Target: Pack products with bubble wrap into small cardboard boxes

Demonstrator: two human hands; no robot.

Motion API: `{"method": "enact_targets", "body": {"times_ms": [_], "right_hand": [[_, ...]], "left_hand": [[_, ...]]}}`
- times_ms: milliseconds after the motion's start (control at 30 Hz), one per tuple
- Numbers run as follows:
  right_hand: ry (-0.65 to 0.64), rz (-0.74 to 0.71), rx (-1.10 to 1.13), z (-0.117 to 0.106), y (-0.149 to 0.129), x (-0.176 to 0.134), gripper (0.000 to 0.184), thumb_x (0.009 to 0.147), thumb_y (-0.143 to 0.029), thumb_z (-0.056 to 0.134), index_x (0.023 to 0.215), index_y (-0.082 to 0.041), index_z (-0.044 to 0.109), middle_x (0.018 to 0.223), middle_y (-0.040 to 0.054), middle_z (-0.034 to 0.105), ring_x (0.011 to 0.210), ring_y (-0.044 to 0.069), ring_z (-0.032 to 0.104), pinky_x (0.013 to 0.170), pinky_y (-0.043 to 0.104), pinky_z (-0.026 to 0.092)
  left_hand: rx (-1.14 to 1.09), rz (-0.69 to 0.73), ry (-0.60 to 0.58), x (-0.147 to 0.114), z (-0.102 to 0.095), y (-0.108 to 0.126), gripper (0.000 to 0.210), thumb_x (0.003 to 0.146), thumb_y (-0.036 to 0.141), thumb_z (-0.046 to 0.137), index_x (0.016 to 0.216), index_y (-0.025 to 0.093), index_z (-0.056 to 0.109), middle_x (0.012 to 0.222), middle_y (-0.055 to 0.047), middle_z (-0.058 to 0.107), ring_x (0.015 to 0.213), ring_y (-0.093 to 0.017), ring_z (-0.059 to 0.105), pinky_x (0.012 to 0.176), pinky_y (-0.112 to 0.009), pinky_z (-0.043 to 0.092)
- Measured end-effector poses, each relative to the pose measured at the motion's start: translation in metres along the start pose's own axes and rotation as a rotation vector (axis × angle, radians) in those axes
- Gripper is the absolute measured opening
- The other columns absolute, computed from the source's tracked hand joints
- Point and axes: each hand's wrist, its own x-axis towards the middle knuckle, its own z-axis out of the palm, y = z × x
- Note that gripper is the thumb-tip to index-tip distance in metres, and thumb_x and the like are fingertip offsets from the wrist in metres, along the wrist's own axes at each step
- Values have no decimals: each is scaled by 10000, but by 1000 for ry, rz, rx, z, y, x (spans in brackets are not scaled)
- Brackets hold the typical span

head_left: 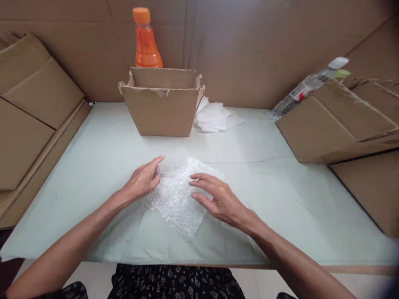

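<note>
A clear sheet of bubble wrap [181, 199] lies flat on the pale green cloth of the table, turned at an angle. Over its left edge is my left hand [141, 178], fingers extended and thumb apart, with no object in its grasp. My right hand [220, 197] hovers at the sheet's right side, its fingers spread and slightly bent, holding nothing. Whether the fingertips touch the plastic I cannot tell.
Behind the sheet stands an open cardboard box [162, 110], with an orange bottle [146, 45] behind it. White tissue-like sheets [216, 116] lie beside it. At right, a clear bottle [305, 89] leans near a cardboard box [327, 120]. More cardboard [34, 87] lines the left.
</note>
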Motion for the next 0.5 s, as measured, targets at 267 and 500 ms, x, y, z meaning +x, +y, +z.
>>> {"method": "enact_targets", "body": {"times_ms": [267, 500], "right_hand": [[-41, -80, -370, -17, 12, -9, 408, 920, -46, 485, 1248, -172, 692, 1303, 133, 714, 1167, 289, 692, 946, 487, 589], [-161, -211, -650, -7, 50, -20, 541, 848, 36, 484, 1321, -158, 663, 1494, 190, 575, 1384, 367, 550, 943, 511, 552]], "left_hand": [[284, 175, 62, 57, -15, 8, 548, 813, 60, 485, 1335, 178, 603, 1144, -139, 694, 1088, -319, 625, 967, -476, 477], [154, 389, 136, -52, 9, 23, 395, 943, 301, 605, 1317, 179, 586, 1296, -146, 664, 1242, -310, 589, 1051, -499, 487]]}}
